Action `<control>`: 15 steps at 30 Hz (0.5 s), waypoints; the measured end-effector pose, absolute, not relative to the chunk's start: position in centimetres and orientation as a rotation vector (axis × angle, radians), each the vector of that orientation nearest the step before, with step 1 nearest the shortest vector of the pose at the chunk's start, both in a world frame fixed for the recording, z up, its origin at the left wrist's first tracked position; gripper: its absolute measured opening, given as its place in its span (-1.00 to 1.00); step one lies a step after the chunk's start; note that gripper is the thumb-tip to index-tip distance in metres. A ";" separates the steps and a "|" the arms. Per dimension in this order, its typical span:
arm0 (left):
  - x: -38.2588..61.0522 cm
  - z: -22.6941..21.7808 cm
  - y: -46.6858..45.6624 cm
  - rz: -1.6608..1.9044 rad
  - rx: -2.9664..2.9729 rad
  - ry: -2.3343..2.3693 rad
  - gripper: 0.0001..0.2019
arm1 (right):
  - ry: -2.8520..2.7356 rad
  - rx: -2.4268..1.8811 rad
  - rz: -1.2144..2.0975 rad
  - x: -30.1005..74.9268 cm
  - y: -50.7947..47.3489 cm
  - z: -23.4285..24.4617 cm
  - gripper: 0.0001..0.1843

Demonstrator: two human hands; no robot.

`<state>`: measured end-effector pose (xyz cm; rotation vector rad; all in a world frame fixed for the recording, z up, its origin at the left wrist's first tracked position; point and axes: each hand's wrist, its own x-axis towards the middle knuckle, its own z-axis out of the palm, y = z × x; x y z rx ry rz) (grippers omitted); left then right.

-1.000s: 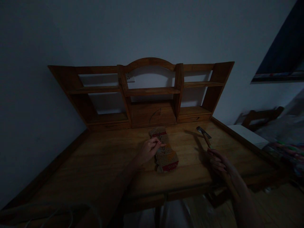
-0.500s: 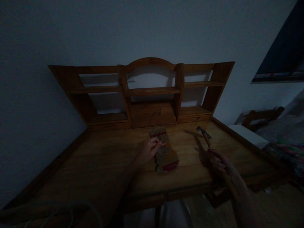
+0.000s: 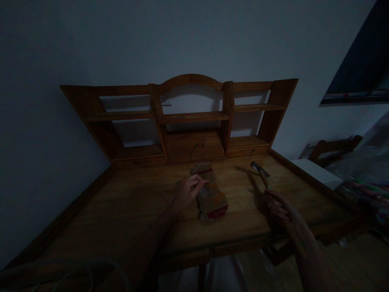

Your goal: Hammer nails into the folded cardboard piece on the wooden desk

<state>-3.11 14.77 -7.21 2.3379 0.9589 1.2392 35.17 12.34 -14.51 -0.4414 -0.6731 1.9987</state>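
A flattened brown cardboard piece (image 3: pixel 211 195) with red bands lies in the middle of a wooden desk (image 3: pixel 127 202). My left hand (image 3: pixel 187 190) rests at its left edge, fingers pinched on something small I cannot make out. My right hand (image 3: pixel 278 206) grips the wooden handle of a hammer (image 3: pixel 260 172), whose metal head is raised above the desk, to the right of the cardboard.
A wooden hutch (image 3: pixel 188 117) with open shelves stands along the desk's back against the wall. A white slab (image 3: pixel 316 172) and a wooden chair frame (image 3: pixel 331 147) are off the right edge. Cables (image 3: pixel 75 271) lie at the lower left. The room is very dim.
Almost nothing has moved. My left hand's pinch shifted slightly on the cardboard, and the hammer stays raised in my right hand.
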 end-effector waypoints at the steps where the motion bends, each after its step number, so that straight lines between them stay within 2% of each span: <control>1: -3.1 -7.2 14.8 1.221 2.345 0.979 -0.65 | -0.657 -0.452 1.996 35.2 12.4 -14.6 -0.70; 15: -3.0 -7.4 14.6 1.048 2.397 1.009 -0.59 | -0.416 -0.566 1.927 34.9 11.9 -14.5 -0.68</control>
